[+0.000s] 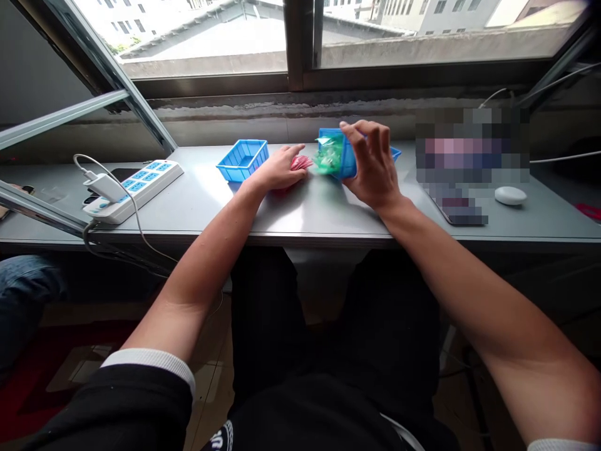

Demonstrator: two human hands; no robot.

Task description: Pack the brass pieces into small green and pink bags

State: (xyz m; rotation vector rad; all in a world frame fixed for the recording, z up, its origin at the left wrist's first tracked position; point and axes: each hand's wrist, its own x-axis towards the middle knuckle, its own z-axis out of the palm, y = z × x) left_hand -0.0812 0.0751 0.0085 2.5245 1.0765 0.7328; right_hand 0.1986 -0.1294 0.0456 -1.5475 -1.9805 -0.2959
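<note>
My right hand [373, 166] grips a blue plastic basket [346, 156] and holds it tipped on its side toward the left, with green wrapped pieces [328, 155] showing at its mouth. My left hand [280, 170] rests on the grey table [310, 213] with its fingers closed over red wrapped pieces [300, 163], right beside the green ones. A second blue basket [243, 159] stands upright and apart, just left of my left hand.
A white and blue power strip [134, 188] with a plugged-in charger [103, 186] and cable lies at the left. A laptop [462, 210] and a white mouse [510, 195] sit at the right. A window runs behind the table.
</note>
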